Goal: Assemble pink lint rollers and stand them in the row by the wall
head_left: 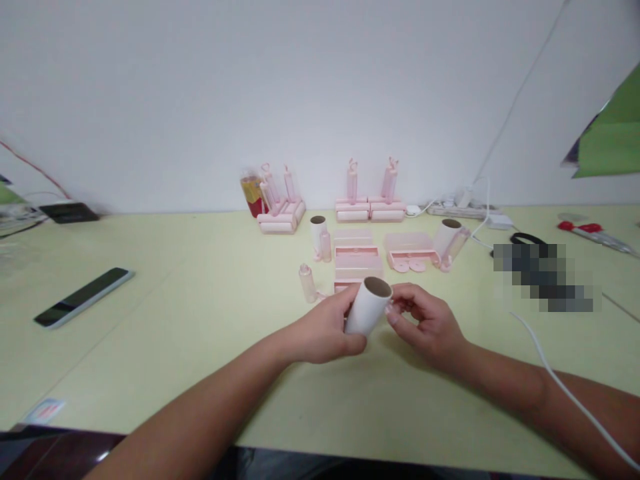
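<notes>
My left hand [327, 330] is wrapped around a white paper roll [367, 305] with a brown cardboard core, held tilted just above the pale yellow table [200, 320]. My right hand [425, 320] pinches at the roll's open end with its fingertips. Behind the hands lie pink plastic roller parts: a flat case [356, 257], an open tray [413, 253] and a small pink handle [307, 283]. Two more white rolls [318, 233] [447, 239] stand further back.
Assembled pink rollers [280, 207] [370, 197] stand by the wall, beside a red-labelled bottle [253, 193]. A phone [83, 297] lies at left. A power strip [460, 208], white cable [560, 380], red-handled scissors [593, 233] and a green sheet [613, 133] are at right.
</notes>
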`<state>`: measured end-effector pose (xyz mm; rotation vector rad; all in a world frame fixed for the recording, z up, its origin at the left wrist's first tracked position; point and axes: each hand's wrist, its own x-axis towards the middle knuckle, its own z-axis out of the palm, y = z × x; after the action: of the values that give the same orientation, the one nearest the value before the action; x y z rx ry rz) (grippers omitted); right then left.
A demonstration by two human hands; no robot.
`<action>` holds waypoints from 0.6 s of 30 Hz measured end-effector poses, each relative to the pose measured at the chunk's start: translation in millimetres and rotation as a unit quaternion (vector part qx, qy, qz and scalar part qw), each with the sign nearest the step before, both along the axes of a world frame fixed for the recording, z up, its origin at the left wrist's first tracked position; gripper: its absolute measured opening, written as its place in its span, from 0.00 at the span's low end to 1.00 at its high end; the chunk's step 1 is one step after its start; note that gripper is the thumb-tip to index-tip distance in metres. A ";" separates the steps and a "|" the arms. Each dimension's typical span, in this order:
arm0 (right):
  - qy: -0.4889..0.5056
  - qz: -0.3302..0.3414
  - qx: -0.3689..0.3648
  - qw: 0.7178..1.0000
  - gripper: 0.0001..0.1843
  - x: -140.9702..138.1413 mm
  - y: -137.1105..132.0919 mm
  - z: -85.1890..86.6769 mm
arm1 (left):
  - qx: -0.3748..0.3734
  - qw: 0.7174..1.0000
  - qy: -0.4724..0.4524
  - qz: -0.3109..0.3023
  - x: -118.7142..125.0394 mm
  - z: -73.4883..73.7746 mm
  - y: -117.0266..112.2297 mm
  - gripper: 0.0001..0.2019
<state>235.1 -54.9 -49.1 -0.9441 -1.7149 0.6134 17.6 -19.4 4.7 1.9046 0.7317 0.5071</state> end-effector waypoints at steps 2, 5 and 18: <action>0.014 -0.009 0.005 1.000 0.13 -0.2 -1.0 1.4 | 0.033 0.999 0.019 -0.012 0.7 1.7 1.0 0.36; 0.059 -0.036 0.022 0.997 0.16 0.2 -1.4 1.8 | 0.050 0.997 0.066 -0.010 -0.9 5.0 3.9 0.33; -0.043 0.017 0.082 0.996 0.14 1.8 -4.6 5.4 | 0.080 0.980 0.180 0.001 -1.7 5.2 2.8 0.21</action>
<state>236.9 -59.5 -43.7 -0.8367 -1.8322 0.4515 15.9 -16.6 10.0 2.1770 0.9491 0.2277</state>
